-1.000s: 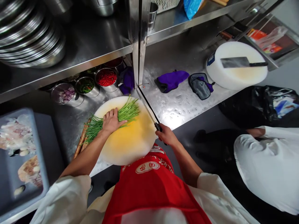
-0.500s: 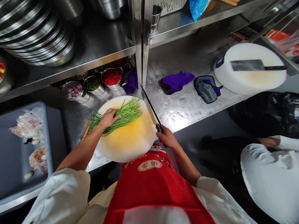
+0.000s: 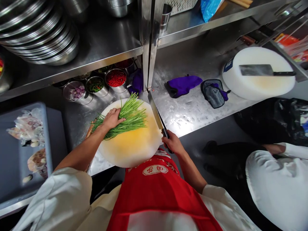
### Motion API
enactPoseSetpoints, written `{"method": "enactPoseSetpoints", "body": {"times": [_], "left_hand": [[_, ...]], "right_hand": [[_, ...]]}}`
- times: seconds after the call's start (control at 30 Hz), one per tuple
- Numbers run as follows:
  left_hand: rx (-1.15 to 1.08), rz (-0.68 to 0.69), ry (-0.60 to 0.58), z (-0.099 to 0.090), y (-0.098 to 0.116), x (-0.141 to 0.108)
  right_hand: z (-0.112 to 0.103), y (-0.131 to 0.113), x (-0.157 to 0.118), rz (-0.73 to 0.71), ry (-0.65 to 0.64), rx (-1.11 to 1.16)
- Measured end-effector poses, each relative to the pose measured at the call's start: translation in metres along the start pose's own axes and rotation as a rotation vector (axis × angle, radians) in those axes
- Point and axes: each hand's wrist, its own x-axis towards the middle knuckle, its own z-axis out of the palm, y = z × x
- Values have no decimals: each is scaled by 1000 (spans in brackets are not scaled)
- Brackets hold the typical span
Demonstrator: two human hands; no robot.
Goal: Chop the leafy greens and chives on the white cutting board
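A bundle of long green chives lies across a round white cutting board with a yellow-stained middle. My left hand is over the left part of the bundle, thumb out to the right and fingers curled over the stalks. To the right, my right hand is wrapped around the black handle of a cleaver. Its long blade points away from me along the board's right edge, apart from the chives. Some leafy ends trail off the board's left side, partly under my wrist.
Behind the board stand metal pots of red chilies, cut green peppers and chopped shallots. Purple cloths and a second board with a cleaver occupy the right counter. A grey tub is left; a co-worker's white sleeve shows right.
The chives have fanned out, their right ends spreading farther back on the board. My left hand has shifted slightly; my right hand keeps the cleaver at the board's edge.
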Motion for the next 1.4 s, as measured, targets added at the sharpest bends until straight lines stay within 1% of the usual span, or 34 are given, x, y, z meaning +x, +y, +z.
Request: {"method": "enactPoseSetpoints", "body": {"times": [0.07,0.1,0.13,0.23,0.27,0.37,0.43,0.47,0.53,0.57,0.6,0.63,0.67,0.7,0.73,0.77,0.8,0.87,0.93,1.0,1.07,1.17,1.27,1.33,1.4], "left_hand": [[17,79,-38,0,-4,-3],[27,83,-38,0,-7,-3],[34,59,-27,-2,-11,-2],[39,-67,13,-6,-19,9],[36,-79,7,-8,-20,14],[31,-51,-33,-12,-23,24],[28,-83,-31,-15,-21,25],[26,-115,-11,-17,-19,23],[16,-163,86,-19,-12,14],[4,-158,146,-19,-7,7],[-14,-122,192,-18,-3,-2],[-37,-56,207,-15,2,-11],[-61,29,183,-12,6,-20],[-78,115,127,-8,10,-29],[-85,184,61,-3,14,-37],[-80,219,7,2,18,-44],[-64,220,-25,7,22,-50],[-13,165,-43,13,29,-57],[35,104,-58,15,38,-60],[59,63,-89,13,46,-61],[58,35,-113,10,52,-62],[41,-30,-112,8,56,-64],[51,-108,-83,9,58,-68],[58,-143,-69,10,59,-70],[52,-164,-67,10,60,-71]], "right_hand": [[0,-1,-1,5,7,-12],[0,-1,-1,7,9,-16],[0,-2,-1,9,8,-15],[0,0,0,5,-6,10],[-1,1,0,3,-9,19],[-1,3,1,-6,-13,23],[-1,4,0,-11,-4,15],[0,4,-1,-12,2,10],[0,4,-4,-7,12,0],[0,4,-5,-5,12,-1],[-1,4,-6,-3,9,1],[-1,5,-7,-3,3,6],[-2,6,-8,-2,-3,11],[-2,8,-9,-2,-8,12],[-3,9,-10,-3,-8,1],[-4,11,-12,-5,-2,-22],[-5,13,-14,-11,10,-58],[-8,17,-18,-43,45,-145],[-13,19,-18,-95,96,-241],[-20,20,-11,-146,156,-377],[-29,22,7,-155,218,-574],[-40,28,45,-73,262,-855],[-46,38,76,-1,256,-1002],[-47,38,88,-28,263,-1067],[-44,24,97,-140,298,-1100]]}}
